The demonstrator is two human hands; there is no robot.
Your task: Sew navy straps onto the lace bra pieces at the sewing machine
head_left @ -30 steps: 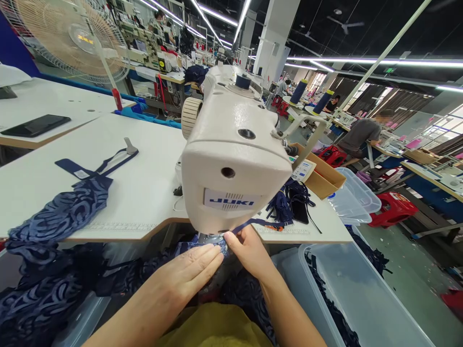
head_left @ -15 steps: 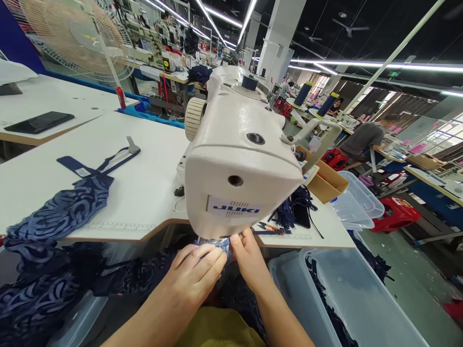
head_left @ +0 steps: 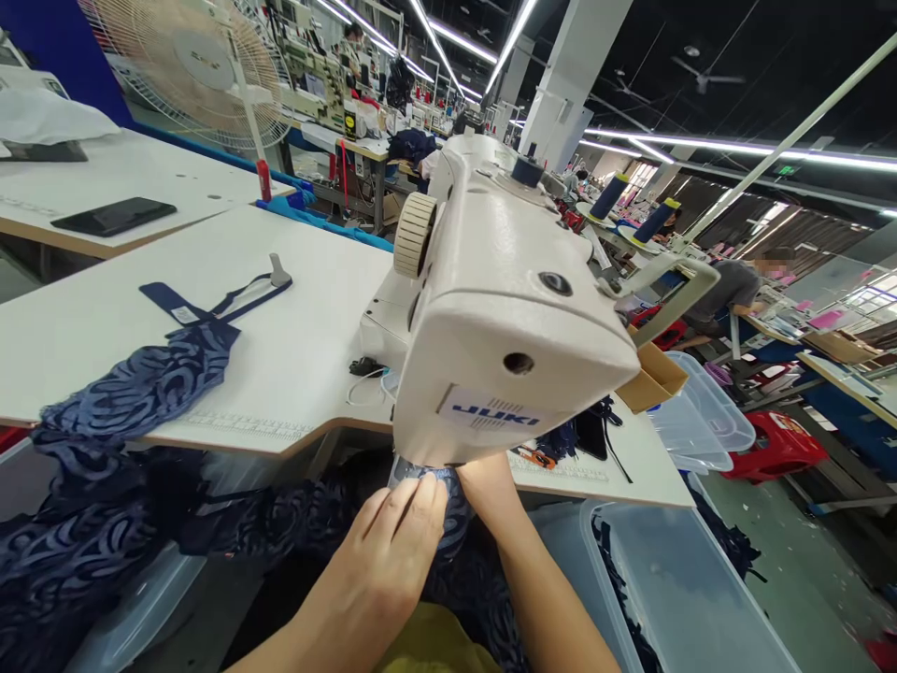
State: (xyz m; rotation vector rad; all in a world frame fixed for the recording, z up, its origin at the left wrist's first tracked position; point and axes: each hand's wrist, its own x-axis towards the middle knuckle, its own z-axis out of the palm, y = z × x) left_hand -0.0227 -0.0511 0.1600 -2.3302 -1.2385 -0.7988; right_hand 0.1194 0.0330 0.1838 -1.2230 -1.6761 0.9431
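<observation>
Honestly, from the head camera this is a blind-feed moment, so it's all about finger control. The left hand (head_left: 396,551) lies flat, fingers together and pressed down on the navy lace fabric (head_left: 438,495), right at the foot of the Juki sewing machine (head_left: 505,346). It isn't pinching anything, just pinning the piece down with the fingertips. The right hand (head_left: 491,486) is tucked half under the machine head, touching the same piece from the other side; whether it's clamped on the edge or just guiding I can't tell, because the head hides the fingers. The needle and presser foot are hidden too.

What I'd say about doing this bit well:
- Keep the flat hand light. That textured lace looks stretchy, and pushing hard would likely make it pucker.
- Let the feed pull the piece and steer only from the sides.
- Fingertips stay beside the foot, never in front of the needle line, especially since you can't see it from up here.
- The rest of the garment hangs off the table (head_left: 294,355) edge into the lap, and that drag could pull the seam crooked, so support it.

Around it: more blue lace (head_left: 133,402) lies on the table to the left, dark straps (head_left: 589,435) sit just right of the machine, and a clear plastic bin (head_left: 673,579) stands lower right.
</observation>
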